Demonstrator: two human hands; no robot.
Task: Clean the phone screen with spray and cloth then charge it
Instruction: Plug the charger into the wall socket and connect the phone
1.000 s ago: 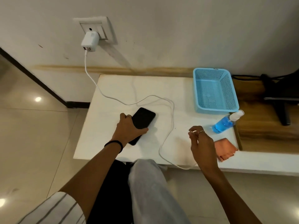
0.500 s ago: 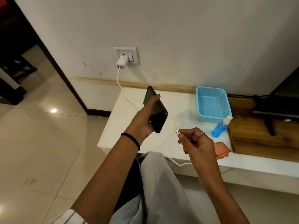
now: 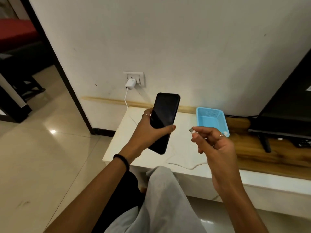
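Phone (image 3: 164,121) is off the bench (image 3: 181,153), held up in the air above its left part, dark screen facing the camera, top end tilted up and slightly right. Biggest items first: white bench runs along the wall, wooden section (image 3: 262,157) at its right end; a dark stand (image 3: 282,125) sits on that wood part. Blue basket (image 3: 212,120) sits at the back of the bench, right of the phone. Left hand (image 3: 148,132) has a closed grip round the phone's lower half: thumb laid across the front face near the right edge, fingers wrapped behind, ring visible on one finger at the left edge. Right hand (image 3: 217,145) is just right of the phone, apart from it, in a tight pinch grip: thumb and forefinger clamp the cable plug (image 3: 191,130), metal tip pointing left toward the phone, other fingers curled in. White cable (image 3: 183,165) lies looped on the bench below the hands; a separate run drops from the white charger (image 3: 130,84) in the wall socket (image 3: 134,79) down to the back of the bench.
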